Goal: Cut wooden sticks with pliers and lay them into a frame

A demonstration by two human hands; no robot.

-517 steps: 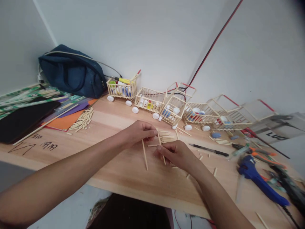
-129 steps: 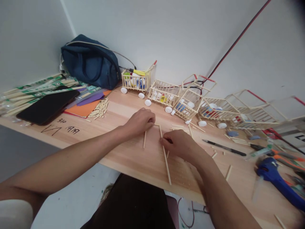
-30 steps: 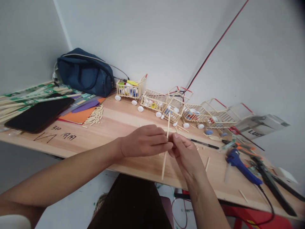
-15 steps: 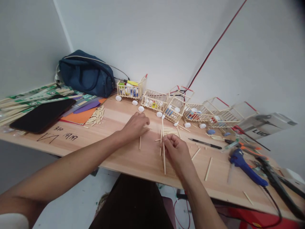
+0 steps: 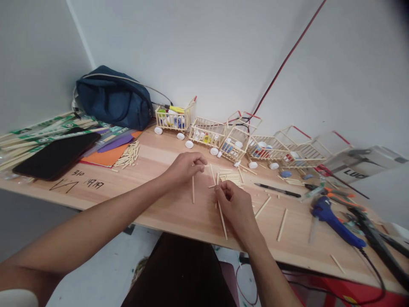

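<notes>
My left hand (image 5: pixel 187 167) is closed in a pinch above the middle of the table, and a short thin wooden stick (image 5: pixel 193 190) hangs down from its fingertips. My right hand (image 5: pixel 234 200) lies to the right of it, thumb and fingers pinching a long wooden stick (image 5: pixel 223 219) that slants toward the table's front edge. Shorter sticks cross near the right fingertips; whether they are joined to the long one I cannot tell. Just behind that hand lies a bunch of loose sticks (image 5: pixel 230 176).
Several small stick-built carts (image 5: pixel 206 132) with white wheels line the wall. A pen (image 5: pixel 277 190), a blue glue gun (image 5: pixel 335 221) and pliers lie rightward. On the left are a black phone (image 5: pixel 54 155), cut sticks (image 5: pixel 128 154), coloured paper and a blue bag (image 5: pixel 113 100).
The long stick in my right hand has tilted, its upper end now leaning left. My left hand has shifted slightly right with its stick. The view has turned a little.
</notes>
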